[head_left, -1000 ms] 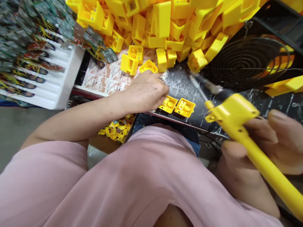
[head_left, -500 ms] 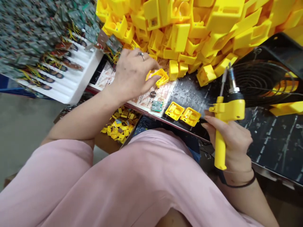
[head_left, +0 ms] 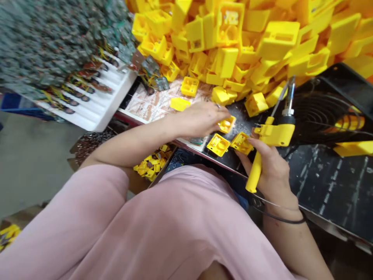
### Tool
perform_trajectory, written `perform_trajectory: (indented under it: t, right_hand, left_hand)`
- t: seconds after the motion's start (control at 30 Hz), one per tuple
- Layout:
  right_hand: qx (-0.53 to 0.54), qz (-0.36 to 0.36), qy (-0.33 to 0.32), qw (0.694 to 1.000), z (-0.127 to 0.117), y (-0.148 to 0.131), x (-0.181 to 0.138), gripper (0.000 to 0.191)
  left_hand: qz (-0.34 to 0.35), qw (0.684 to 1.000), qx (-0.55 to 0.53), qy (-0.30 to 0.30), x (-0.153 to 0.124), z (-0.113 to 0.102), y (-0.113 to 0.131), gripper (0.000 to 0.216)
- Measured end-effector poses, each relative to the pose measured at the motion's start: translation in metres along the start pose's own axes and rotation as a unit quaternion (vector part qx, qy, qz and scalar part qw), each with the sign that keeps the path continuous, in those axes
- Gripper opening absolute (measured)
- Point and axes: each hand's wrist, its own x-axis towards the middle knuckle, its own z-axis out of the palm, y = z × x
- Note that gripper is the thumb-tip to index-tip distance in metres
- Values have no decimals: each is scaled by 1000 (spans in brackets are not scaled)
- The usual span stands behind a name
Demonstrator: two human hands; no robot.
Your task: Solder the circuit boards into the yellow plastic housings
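Observation:
My left hand [head_left: 202,118] reaches across the bench, its fingers closed on a small open yellow plastic housing [head_left: 227,124]. Just below it another yellow housing [head_left: 218,144] lies open side up. My right hand [head_left: 272,165] is wrapped round a yellow soldering gun [head_left: 275,134], whose metal tip points up and away. The thumb and fingertips of that hand touch a third yellow housing [head_left: 242,142], which sits slightly tilted. A green circuit board [head_left: 197,140] lies under my left hand, partly hidden by it.
Yellow housings [head_left: 227,62] are heaped at the back. A white foam tray [head_left: 99,112] with wired boards stands at left. A black fan [head_left: 317,97] is at right. Below the bench edge is a box of yellow parts [head_left: 153,163]. A flat yellow piece [head_left: 180,104] lies on the worktop.
My left hand has moved right and nearer to me with the housing. My right hand has shifted left with the soldering gun, its fingers now at the right-hand housing, which has tilted.

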Motion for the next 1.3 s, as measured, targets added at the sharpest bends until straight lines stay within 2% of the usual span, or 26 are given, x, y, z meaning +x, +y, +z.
perform_trajectory:
  t: [0.07, 0.13, 0.17, 0.23, 0.3, 0.33, 0.4, 0.47, 0.53, 0.6, 0.67, 0.77, 0.83, 0.87, 0.97, 1.03, 1.1, 1.17, 1.23, 1.3]
  right_hand:
    - [3, -1, -13, 1000, 0, 0, -2, 66]
    - [8, -3, -4, 1000, -2, 3, -6, 72]
    - [12, 0, 4, 1000, -3, 5, -9, 77]
    - [23, 9, 23, 999, -3, 9, -13, 84]
    - [39, 12, 37, 999, -1, 11, -13, 87]
    - [47, 9, 45, 998, 1, 11, -11, 87]
    - [63, 1, 55, 997, 7, 8, -5, 85]
    - [76, -4, 57, 996, 13, 3, 4, 80]
    - [76, -3, 55, 996, 17, -3, 13, 73]
    - [42, -6, 55, 998, 19, -9, 20, 66]
    - [7, 8, 45, 999, 19, -13, 26, 64]
    - [-16, 29, 28, 999, 22, -17, 35, 56]
    - [-19, 50, 8, 999, 27, -19, 41, 47]
    - [-18, 61, -4, 998, 30, -19, 43, 44]
    - [-15, 76, -41, 996, 35, -22, 47, 43]
    - [-32, 59, -33, 997, 33, -26, 47, 41]
    - [-59, 32, -2, 998, 26, -29, 46, 39]
    - [-74, -1, 48, 996, 16, -30, 45, 37]
    - [-74, -28, 95, 992, 4, -30, 44, 31]
    - [-64, -42, 127, 989, -9, -28, 42, 25]
  left_hand:
    - [49, 998, -22, -11, -2, 0, 4, 44]
    - [65, 996, -51, 23, -16, -2, -4, 41]
    - [41, 996, -54, 61, -27, -5, -12, 39]
    - [-67, 986, -19, 151, -52, -13, -38, 40]
    - [-195, 958, 59, 203, -73, -22, -69, 40]
    - [-232, 944, 92, 216, -79, -26, -84, 39]
    - [-244, 934, 134, 223, -83, -29, -107, 36]
    - [-231, 940, 167, 189, -80, -28, -118, 36]
    - [-226, 943, 206, 127, -76, -26, -119, 41]
    - [-235, 940, 231, 93, -78, -26, -116, 42]
    - [-239, 946, 191, 110, -83, -33, -115, 43]
    - [-225, 957, 19, 181, -86, -57, -111, 61]
    - [-164, 964, -56, 202, -76, -74, -101, 73]
    - [-116, 972, -63, 194, -68, -79, -94, 74]
    - [35, 996, -9, 83, -36, -73, -67, 47]
    - [88, 995, 42, -5, -19, -55, -51, 28]
    - [121, 991, 43, -32, -12, -34, -41, 24]
    - [109, 994, -16, 20, -17, -20, -40, 31]
    - [35, 991, -72, 108, -27, -14, -45, 37]
    - [-45, 984, -73, 158, -37, -13, -48, 38]
